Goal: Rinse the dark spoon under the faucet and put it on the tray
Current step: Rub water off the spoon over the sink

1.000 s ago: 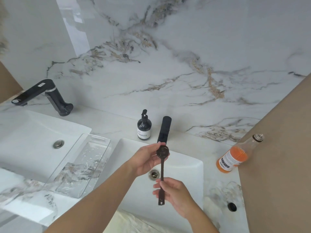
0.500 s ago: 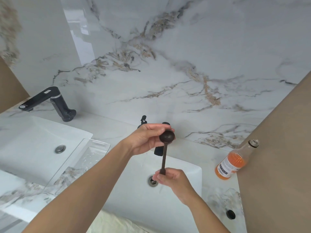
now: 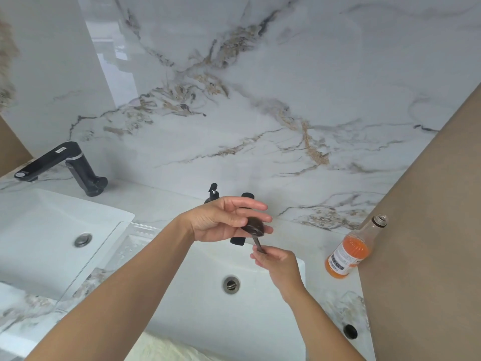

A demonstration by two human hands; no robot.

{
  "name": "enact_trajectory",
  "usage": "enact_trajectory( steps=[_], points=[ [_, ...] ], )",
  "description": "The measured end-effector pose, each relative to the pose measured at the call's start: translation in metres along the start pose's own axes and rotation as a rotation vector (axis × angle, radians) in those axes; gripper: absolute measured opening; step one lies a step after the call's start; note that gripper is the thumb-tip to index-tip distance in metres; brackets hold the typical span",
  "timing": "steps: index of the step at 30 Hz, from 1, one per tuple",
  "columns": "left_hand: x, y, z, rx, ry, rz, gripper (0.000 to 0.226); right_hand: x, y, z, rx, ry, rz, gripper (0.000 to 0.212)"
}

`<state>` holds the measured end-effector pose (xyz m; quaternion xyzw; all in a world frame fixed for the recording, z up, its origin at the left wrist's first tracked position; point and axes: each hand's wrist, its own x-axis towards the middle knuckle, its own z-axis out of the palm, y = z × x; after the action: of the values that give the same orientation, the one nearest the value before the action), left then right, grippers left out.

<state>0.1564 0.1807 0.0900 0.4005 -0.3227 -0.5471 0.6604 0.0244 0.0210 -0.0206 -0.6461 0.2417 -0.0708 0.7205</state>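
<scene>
The dark spoon (image 3: 254, 228) is held over the right basin (image 3: 197, 303), just in front of the black faucet (image 3: 237, 241). My right hand (image 3: 276, 264) is closed on its thin handle, most of which is hidden in the fist. My left hand (image 3: 223, 220) cups the round bowl, fingers spread over it and touching it. The faucet is largely hidden behind my left hand; no water stream is visible. The clear tray (image 3: 104, 256) lies on the counter to the left of this basin.
A second basin (image 3: 46, 230) with another black faucet (image 3: 59, 165) is at the left. A dark soap pump bottle (image 3: 213, 191) stands behind my left hand. An open bottle of orange liquid (image 3: 348, 254) stands at the right by a brown wall (image 3: 429, 230).
Both hands moved up and back towards the faucet. The spoon tilted from upright to leaning forward, and my right hand slid up the handle close to the bowl.
</scene>
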Motion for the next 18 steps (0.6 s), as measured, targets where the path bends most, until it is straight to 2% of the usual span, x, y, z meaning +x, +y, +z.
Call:
enact_trajectory(
  steps=[2,6,9,14,18],
  points=[
    [-0.010,-0.010,-0.012,0.005,0.081,-0.046,0.049,0.005,0.001,-0.009,-0.043,0.073,-0.006,0.016],
    [-0.035,-0.039,-0.037,0.007,0.196,-0.262,0.057,0.013,-0.006,-0.028,-0.182,0.223,-0.046,0.031],
    [-0.048,-0.062,-0.049,-0.045,0.320,-0.354,0.054,0.015,-0.011,-0.037,-0.273,0.259,-0.052,0.031],
    [-0.051,-0.083,-0.058,-0.135,0.570,-0.375,0.046,0.006,-0.006,-0.031,-0.496,0.218,-0.134,0.036],
    [-0.048,-0.092,-0.061,-0.197,0.737,-0.286,0.044,0.000,0.008,-0.029,-0.654,0.194,-0.243,0.032]
  ],
)
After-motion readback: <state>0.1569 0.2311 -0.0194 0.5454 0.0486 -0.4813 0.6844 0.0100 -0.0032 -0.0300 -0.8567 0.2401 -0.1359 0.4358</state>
